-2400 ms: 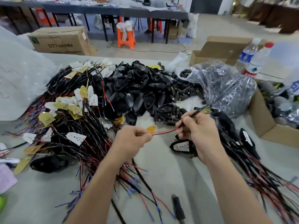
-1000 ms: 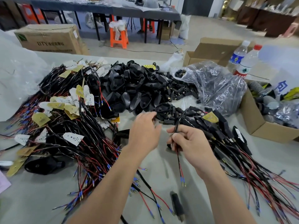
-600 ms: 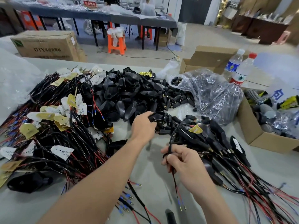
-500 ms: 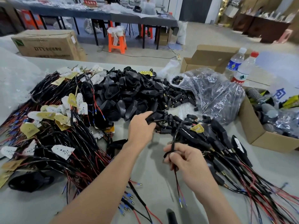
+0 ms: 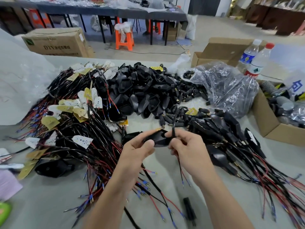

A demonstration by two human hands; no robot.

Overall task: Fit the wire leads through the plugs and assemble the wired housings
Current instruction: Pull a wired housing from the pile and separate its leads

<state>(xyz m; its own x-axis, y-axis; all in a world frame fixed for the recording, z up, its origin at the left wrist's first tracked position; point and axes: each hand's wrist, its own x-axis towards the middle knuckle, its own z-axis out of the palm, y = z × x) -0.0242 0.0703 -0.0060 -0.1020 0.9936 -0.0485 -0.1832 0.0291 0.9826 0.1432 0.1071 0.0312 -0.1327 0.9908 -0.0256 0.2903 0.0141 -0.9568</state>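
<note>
While the left hand point(image 5: 137, 149) is gripping a black housing point(image 5: 159, 139) over the bench point(image 5: 142, 120), the right hand point(image 5: 189, 149) is pinching a wire lead point(image 5: 173, 123) in its fingers point(image 5: 179, 139); heaped housings point(image 5: 145, 90) and tangled wires point(image 5: 92, 129) are crowding round.

Grey table point(image 5: 49, 200): wire heap point(image 5: 69, 123), housing pile point(image 5: 145, 90), bag point(image 5: 227, 86).

two bare arms fill the lower middle of the frame. the left forearm point(image 5: 115, 195) and the right forearm point(image 5: 219, 199) are uncovered from the bottom edge to the wrist. the left hand point(image 5: 137, 151) and right hand point(image 5: 189, 149), at mid-frame, are bare too. finer detail is blurred.
</note>
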